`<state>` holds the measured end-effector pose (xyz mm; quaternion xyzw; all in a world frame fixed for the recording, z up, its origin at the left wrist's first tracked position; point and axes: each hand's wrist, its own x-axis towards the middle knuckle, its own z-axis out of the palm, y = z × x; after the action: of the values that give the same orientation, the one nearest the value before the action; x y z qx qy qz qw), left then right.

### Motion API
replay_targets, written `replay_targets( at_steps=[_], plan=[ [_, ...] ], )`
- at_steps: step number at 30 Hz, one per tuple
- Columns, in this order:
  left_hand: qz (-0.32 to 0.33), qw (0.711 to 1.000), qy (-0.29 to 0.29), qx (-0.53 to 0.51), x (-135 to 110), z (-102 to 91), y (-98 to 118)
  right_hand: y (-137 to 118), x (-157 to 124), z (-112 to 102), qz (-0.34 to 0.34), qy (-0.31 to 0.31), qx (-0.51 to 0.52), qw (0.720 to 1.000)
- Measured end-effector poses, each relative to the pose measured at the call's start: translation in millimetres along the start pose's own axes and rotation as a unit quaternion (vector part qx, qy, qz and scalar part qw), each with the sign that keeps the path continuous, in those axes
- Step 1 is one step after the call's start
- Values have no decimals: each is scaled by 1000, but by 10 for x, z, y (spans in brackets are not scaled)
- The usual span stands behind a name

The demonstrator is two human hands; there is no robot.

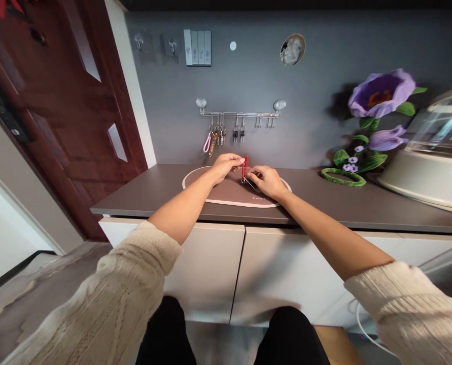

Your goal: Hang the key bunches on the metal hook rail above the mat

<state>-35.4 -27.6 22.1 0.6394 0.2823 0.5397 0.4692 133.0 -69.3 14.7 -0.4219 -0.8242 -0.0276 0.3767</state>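
Left hand (228,166) pinching red strap (243,171), strap above middle of oval mat (218,193). Right hand (267,180) drawn narrow over mat's right half, near small metal piece (244,180); actual grip there, cannot tell. Best handling: firm left pinch, light right fingertips, metal low over mat.

Mat (226,193), smooth, matt, below left hand (227,167) and right hand (267,181); rail (241,114), glossy, metal-looking, beyond both; flower (381,95), matt, cloth-like, rightward; door (58,132), glossy, wood-like, leftward.

We see dim indoor light; soft shadow behind large purple flower (381,95); glare on clear dome (447,119); edges stretched, blurred.
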Motion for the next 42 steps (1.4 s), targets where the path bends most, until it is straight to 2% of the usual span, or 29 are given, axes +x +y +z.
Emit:
replay_targets(
  at_steps=[5, 11, 16, 20, 27, 33, 37, 42],
  plan=[
    [8, 1000, -4, -20, -6, 23, 23, 19, 18, 29, -20, 6, 18, 1000],
    [12, 999, -12, -27, -9, 26, 28, 60, 54, 73, 35, 40, 66, 996],
    [28, 998, -30, -37, 2, 30, 18, 65, 66, 78, 27, 9, 95, 995],
    [26, 999, -14, -38, 15, 35, 11, 73, 69, 74, 57, 3, 155, 986],
    [38, 999, -9, 5, 3, 34, -7, 123, 125, 69, 96, 74, 265, 957],
    [27, 998, -18, 46, -64, 84, 33, 121, 173, 37, 104, 96, 285, 948],
    [33, 997, -25, 58, -84, 119, 48, 62, 233, -30, 102, 88, 304, 943],
    [53, 997, -28, 43, -43, 135, 10, 38, 357, -121, 87, 74, 292, 950]
  ],
)
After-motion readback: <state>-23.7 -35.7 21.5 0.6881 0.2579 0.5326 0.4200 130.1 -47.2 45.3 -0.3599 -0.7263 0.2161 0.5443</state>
